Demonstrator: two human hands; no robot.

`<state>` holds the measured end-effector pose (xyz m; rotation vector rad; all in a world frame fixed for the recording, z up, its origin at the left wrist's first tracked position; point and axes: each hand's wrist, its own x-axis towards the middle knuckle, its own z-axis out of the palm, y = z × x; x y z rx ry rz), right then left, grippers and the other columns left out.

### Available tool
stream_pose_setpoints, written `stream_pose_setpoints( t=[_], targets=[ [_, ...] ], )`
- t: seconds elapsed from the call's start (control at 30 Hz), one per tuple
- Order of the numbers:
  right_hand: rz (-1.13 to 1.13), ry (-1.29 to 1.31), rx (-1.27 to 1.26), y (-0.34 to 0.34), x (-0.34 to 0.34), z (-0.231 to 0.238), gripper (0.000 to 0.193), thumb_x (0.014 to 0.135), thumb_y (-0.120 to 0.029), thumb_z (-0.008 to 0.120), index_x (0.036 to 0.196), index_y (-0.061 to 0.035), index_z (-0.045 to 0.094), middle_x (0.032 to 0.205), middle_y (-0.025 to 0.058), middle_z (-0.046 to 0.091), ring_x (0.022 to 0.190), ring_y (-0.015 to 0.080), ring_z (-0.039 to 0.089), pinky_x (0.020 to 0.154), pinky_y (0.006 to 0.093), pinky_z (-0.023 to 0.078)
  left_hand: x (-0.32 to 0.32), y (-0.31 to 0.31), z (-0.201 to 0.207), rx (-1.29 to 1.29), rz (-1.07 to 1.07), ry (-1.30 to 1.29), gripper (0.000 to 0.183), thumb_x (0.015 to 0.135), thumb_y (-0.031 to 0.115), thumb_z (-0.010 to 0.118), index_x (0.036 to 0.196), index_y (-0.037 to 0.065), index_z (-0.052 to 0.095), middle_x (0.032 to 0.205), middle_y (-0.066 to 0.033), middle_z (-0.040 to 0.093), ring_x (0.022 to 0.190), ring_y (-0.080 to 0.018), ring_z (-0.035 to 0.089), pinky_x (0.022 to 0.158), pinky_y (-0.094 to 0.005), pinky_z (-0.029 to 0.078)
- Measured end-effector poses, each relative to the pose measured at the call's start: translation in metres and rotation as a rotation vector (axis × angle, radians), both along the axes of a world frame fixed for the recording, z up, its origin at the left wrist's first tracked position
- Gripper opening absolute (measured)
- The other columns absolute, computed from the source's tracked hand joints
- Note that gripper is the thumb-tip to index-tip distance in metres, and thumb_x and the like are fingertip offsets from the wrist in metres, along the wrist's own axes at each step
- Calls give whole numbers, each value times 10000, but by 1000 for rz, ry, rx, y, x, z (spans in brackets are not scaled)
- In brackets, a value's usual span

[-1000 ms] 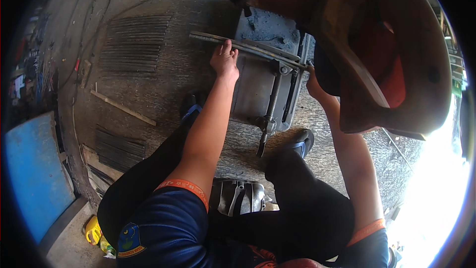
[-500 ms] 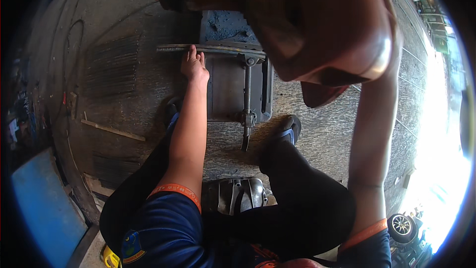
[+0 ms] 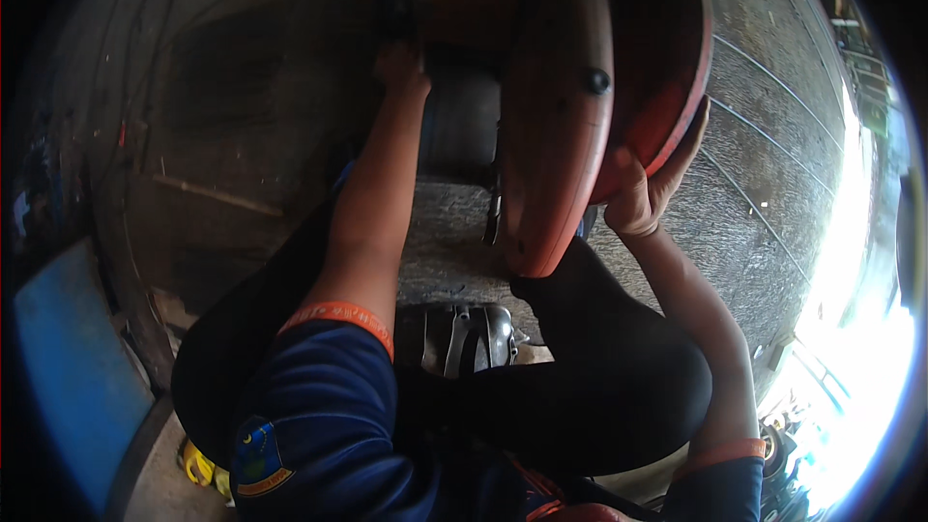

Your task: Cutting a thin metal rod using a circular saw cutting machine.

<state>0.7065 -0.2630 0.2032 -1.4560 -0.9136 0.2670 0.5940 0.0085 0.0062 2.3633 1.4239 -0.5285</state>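
while left hand (image 3: 401, 68) stretches forward, right hand (image 3: 646, 193) grips red shell (image 3: 565, 126)

Red curved housing (image 3: 556, 155): smooth with a soft sheen, lightly scuffed; metal or plastic cannot be told. Grey plate (image 3: 459, 130): matt, smooth-looking metal. Silvery casing (image 3: 491, 336): glossy, metallic. Floor (image 3: 764, 184): rough, streaked, matt. Thin strip (image 3: 217, 194): matt wood. Blue panel (image 3: 82, 358): smooth, low gloss. Navy sleeve (image 3: 329, 406): cloth, faintly lustrous. Black trousers (image 3: 570, 416): matt cloth.
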Motion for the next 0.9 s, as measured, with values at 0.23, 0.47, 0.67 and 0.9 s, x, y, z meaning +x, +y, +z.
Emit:
stream_pose_setpoints(
  t=[0.23,0.47,0.67,0.9],
  targets=[
    [63,-229,5,-16,-3,-46,994,790,-257,617,1443,51,-66,1480,248,132,1370,339,168,1120,431,131,-6,1,-5,113,93,-97,403,918,299,428,1297,178,496,1228,-72,565,1181,-234,501,1015,-418,386],
    [-17,-292,-66,-19,1,-48,1031,782,-334,652,1443,51,-39,1483,249,99,1368,349,151,1118,454,130,8,7,-48,560,101,-365,772,750,312,730,1396,60,391,1360,-162,471,1185,-250,533,913,-397,485],
    [9,-292,-11,-13,-1,-46,1028,768,-287,671,1436,28,-44,1463,250,128,1346,358,197,1104,480,161,-10,12,-62,424,162,-381,727,766,319,710,1376,65,408,1345,-152,482,1175,-244,538,907,-393,488],
    [34,-318,-27,-13,8,-40,853,780,-236,649,1408,-9,118,1465,286,95,1345,412,174,1098,520,153,-22,6,-42,365,149,-360,665,788,329,681,1348,73,431,1325,-137,497,1161,-237,547,899,-387,492]
  ],
)
